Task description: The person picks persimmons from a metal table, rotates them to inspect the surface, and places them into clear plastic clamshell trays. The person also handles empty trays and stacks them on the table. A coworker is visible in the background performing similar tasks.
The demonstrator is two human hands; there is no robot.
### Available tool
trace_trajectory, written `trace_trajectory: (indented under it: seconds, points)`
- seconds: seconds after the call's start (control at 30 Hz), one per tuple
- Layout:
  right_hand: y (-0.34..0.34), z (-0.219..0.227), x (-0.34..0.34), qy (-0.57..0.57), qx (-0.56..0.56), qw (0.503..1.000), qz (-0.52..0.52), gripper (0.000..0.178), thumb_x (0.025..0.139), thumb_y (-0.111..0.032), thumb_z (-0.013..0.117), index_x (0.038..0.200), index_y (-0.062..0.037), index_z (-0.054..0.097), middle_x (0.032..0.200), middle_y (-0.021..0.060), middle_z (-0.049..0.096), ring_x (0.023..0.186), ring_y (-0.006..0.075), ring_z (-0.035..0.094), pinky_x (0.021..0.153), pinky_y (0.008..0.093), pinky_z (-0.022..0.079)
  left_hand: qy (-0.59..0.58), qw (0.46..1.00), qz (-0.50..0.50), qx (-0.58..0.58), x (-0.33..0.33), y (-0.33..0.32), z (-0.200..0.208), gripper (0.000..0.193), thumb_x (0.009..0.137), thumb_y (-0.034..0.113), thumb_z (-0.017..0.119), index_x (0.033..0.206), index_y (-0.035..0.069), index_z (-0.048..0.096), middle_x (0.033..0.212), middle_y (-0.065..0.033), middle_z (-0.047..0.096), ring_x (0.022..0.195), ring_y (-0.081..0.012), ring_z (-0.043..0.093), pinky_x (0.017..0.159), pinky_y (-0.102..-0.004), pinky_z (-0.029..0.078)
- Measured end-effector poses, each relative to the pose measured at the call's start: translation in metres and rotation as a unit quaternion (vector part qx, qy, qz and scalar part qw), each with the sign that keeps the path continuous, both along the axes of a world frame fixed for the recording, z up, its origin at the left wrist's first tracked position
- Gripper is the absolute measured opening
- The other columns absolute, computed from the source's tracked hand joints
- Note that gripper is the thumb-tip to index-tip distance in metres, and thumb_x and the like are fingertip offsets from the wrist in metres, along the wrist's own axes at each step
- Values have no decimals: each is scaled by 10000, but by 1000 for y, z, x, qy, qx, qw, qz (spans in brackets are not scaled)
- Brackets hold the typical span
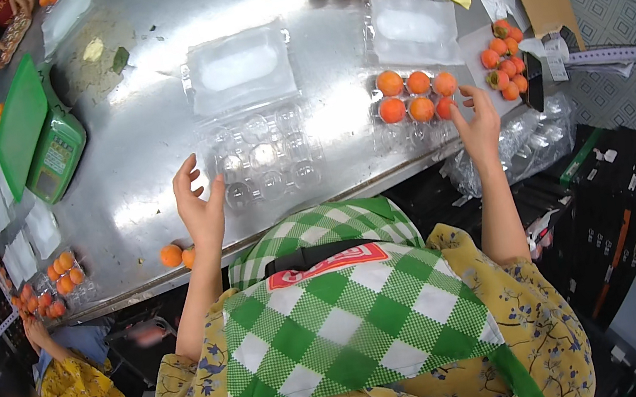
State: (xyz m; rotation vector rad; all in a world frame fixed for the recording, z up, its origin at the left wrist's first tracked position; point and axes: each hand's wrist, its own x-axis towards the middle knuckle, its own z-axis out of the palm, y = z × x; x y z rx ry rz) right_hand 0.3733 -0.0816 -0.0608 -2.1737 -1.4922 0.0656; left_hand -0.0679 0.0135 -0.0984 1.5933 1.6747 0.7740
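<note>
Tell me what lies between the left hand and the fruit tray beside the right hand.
In the head view, a clear plastic tray without fruit lies between the left hand and that fruit tray.

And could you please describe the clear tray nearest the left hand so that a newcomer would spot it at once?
Start at the metal table, along its edge nearest the green-checked apron. Just right of the left hand lies a clear plastic tray of round cups. Its cups hold no fruit, unlike the tray to its right, which holds six orange fruits.
</note>
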Motion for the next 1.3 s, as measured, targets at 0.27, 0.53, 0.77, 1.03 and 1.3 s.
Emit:
trace_trajectory:
  seconds: [0.27, 0.53, 0.77, 1.03, 1.3]
  points:
    - [61, -4, -126, 246, -48, 950, 184, 456, 790, -112, 705, 1200, -18, 531, 1151, 157, 575, 950, 268, 636, 817, 368, 513, 15, 998, 7, -60, -1, 4, -56, 625, 797, -7, 634, 1383, 40, 420, 1089, -116, 607, 679, -141, 551, 649, -270, 476]
    - [93, -57, -189, 386, -151, 899, 142, 666, 814, -95, 640, 1395, -26, 323, 1282, 248, 473, 957, 323, 617, 804, 378, 510, -186, 976, 52, -101, -2, 3, -65, 568, 833, -59, 537, 1381, 37, 419, 994, -76, 678, 635, -68, 523, 598, -227, 443]
    - [94, -68, -191, 376, -57, 917, 118, 680, 827, 12, 549, 1441, -69, 269, 1218, 185, 567, 581, 138, 547, 610, 283, 480, -275, 954, 68, -96, 3, -12, -32, 610, 821, -59, 508, 1410, 43, 386, 1048, -91, 672, 646, -21, 466, 567, -179, 373]
    - [115, -1, -150, 456, 29, 878, 145, 638, 863, 60, 452, 1464, -61, 274, 1201, 122, 598, 604, 60, 488, 596, 216, 464, -290, 957, -4, -1, 35, 2, 42, 587, 908, 89, 556, 1449, 42, 332, 1188, -137, 618, 723, -58, 527, 676, -205, 437]
    - [180, 82, 30, 384, 131, 912, 67, 644, 820, 32, 447, 1448, -66, 343, 1173, 98, 583, 694, 66, 499, 593, 201, 432, -258, 966, -19, -18, 34, 16, 53, 518, 925, 160, 565, 1405, 52, 404, 1137, -129, 635, 808, -103, 596, 741, -255, 478]
